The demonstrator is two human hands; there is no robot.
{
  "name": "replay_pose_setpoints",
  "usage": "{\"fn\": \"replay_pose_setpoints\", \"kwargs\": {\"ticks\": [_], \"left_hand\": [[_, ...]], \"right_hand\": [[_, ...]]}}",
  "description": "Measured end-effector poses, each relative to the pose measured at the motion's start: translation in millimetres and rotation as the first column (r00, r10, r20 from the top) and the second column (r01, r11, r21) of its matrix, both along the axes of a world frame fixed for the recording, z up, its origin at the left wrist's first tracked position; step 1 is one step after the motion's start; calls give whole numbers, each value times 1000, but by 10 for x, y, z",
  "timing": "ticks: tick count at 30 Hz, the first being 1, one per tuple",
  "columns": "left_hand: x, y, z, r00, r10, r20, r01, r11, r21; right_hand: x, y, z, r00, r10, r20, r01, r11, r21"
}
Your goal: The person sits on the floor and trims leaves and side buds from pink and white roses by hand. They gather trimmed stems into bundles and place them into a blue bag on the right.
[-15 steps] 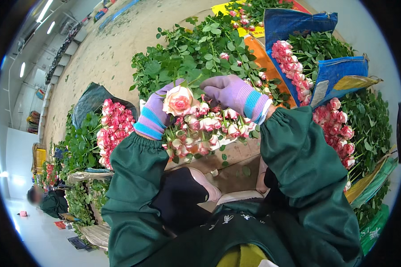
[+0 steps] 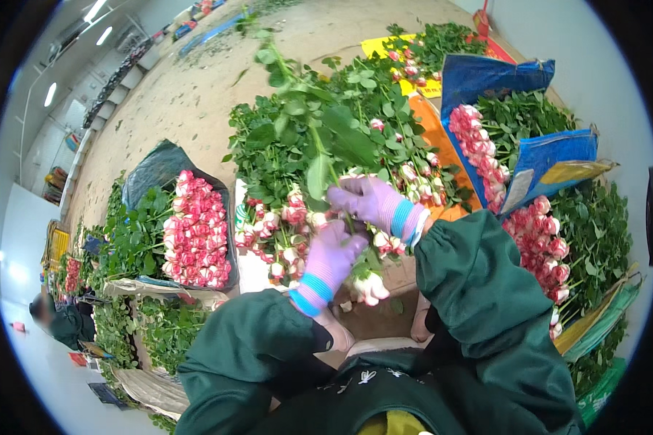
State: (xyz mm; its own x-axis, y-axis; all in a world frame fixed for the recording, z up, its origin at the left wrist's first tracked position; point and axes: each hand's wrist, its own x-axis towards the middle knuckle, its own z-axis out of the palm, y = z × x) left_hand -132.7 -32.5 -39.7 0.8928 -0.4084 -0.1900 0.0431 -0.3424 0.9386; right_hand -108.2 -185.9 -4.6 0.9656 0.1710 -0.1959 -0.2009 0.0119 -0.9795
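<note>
Cream-white petals, faintly blushed with pink, crown a rose that slants between the two hands, its bloom on the near side and its leafy stem reaching away. The right hand pinches the stem between thumb and fingers; the left hand lies against it lower down, close to the bloom, though blur hides whether its fingers close around it. Too much pressure there could bruise the soft petals or snap the neck. The long, broad-leaved end could snag on the foliage beneath and twist the stem, and any thorns might catch the purple knit of the gloves. Rounded loose roses lie tangled just beyond; a brush from the slick, baggy green sleeve could scatter some. Farther out, ruffled pink heads sit tightly packed at the left in a crinkled dark wrap. At the right, a stiff blue sheet stands by an orange sheet and more bunched roses.
</note>
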Motion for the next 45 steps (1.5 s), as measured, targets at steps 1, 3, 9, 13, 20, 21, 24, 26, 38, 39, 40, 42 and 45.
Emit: {"fn": "replay_pose_setpoints", "kwargs": {"ticks": [1,3,9,13,20,21,24,26,38,39,40,42,45], "left_hand": [[-146,-32,84,997,2,81,2,998,-58],[-205,-21,-5,999,18,30,-17,1000,-23],[-225,87,-473,987,-128,-92,144,971,193],[-484,97,-760,976,-208,-57,216,952,219],[-1412,375,-1021,864,-174,-472,84,975,-205],[-1593,479,-1008,796,-149,-587,-27,959,-281],[-1841,632,-1073,820,-110,-561,-79,950,-302],[-1869,719,-1033,814,-45,-579,-152,946,-287],[-1755,774,-1316,935,61,-349,-67,998,-4],[-1757,774,-1305,918,68,-392,-94,994,-47],[-1754,783,-1290,921,75,-382,-86,996,-12],[-1701,800,-1230,929,84,-361,-68,996,57],[-1708,769,-1304,920,93,-380,-74,995,64]], "right_hand": [[-37,39,85,999,27,-25,-30,987,-156],[-72,86,65,999,39,-10,-41,950,-308],[8,113,-666,995,79,61,-48,913,-404],[-151,108,-485,996,57,-70,-81,912,-403],[-228,-346,-1020,978,110,177,-21,897,-441],[-175,-464,-1167,872,416,256,-116,685,-719],[-299,-872,-1827,889,418,187,-27,455,-890],[-403,-902,-1967,891,454,-19,-91,138,-986],[-939,-458,-2289,977,211,-35,-85,237,-968],[-965,-396,-2316,978,206,-26,-75,237,-969],[-957,-376,-2318,973,218,-81,-135,246,-960],[-981,-310,-2327,962,263,-74,-129,197,-972],[-985,-235,-2367,955,266,-133,-192,210,-959]]}}
